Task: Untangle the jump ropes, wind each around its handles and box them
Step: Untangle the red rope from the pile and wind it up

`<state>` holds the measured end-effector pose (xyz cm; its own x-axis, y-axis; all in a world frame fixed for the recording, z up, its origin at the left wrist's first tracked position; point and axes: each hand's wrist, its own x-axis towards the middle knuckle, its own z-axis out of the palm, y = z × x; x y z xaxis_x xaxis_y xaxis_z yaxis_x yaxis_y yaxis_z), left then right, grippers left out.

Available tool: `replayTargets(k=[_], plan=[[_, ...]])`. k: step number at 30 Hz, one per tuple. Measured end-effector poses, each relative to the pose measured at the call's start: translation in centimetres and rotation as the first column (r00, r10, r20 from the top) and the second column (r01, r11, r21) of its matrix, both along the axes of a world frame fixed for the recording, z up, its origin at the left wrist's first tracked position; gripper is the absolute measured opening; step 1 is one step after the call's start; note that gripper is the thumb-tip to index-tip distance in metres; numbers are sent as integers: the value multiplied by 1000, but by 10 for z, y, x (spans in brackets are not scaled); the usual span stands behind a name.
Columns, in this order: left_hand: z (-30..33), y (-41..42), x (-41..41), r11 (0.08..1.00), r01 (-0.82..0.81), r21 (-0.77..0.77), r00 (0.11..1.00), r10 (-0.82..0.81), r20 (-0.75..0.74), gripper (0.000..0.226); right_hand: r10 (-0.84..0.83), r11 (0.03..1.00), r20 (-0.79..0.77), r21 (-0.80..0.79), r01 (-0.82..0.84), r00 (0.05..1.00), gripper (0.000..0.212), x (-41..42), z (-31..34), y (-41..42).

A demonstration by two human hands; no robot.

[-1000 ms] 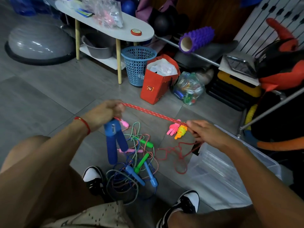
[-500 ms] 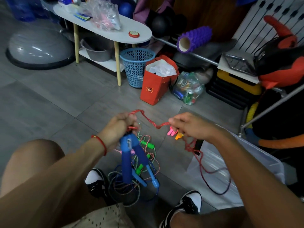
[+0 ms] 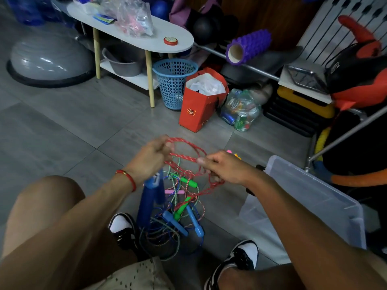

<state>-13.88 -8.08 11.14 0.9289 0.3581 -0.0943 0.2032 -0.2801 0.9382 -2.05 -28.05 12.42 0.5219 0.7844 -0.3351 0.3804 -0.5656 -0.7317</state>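
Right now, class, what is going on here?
A seated person is looping the red rope between both hands: left hand and right hand each grip it. Blue handles hang below the left hand. More tangled ropes lie on the floor; the clear box waits alongside.

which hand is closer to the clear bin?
Right. The right hand pinches the red rope just left of the clear bin; the left hand grips the rope farther left, past the right hand.
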Motion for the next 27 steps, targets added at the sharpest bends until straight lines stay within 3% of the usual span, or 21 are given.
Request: replayTargets(k=[3, 5, 8, 12, 16, 18, 20, 23, 25, 27], plan=[[5, 39, 0, 962, -245, -116, 968, 250, 24, 30, -87, 996, -6, 28, 88, 996, 48, 15, -20, -31], [8, 61, -1, 904, -380, -193, 921, 388, 4, 29, -107, 993, 55, -51, 110, 993, 46, 19, -30, -49], [6, 78, -1, 799, -503, -329, 856, 512, -67, 22, -135, 986, 25, -97, 136, 991, 43, 16, -44, -65], [-7, 80, 2, 779, -590, -210, 805, 588, -81, 23, -241, 967, -196, 33, 252, 950, 24, 11, -50, -70], [-26, 73, 2, 913, -350, 210, 906, 387, -172, 22, -221, 975, -180, -11, 222, 958, 26, 10, -35, -64], [-29, 51, -2, 939, -157, 306, 942, 236, -240, 21, -129, 991, -148, -44, 124, 981, 29, 4, -25, -56], [-30, 21, -5, 959, 3, 285, 964, 74, -257, 27, -25, 996, -97, -83, 16, 995, 30, -3, -21, -45], [-26, -14, -9, 959, 132, 250, 982, -93, -164, 29, 112, 978, -47, -170, -118, 993, 29, -14, -21, -28], [-26, -29, -11, 952, 232, 199, 972, -220, -78, 24, 175, 965, -53, -190, -182, 983, 31, -22, -20, -18], [-28, -38, -12, 924, 357, 140, 934, -356, -32, 37, 189, 963, -87, -181, -202, 978, 32, -27, -15, -11]])
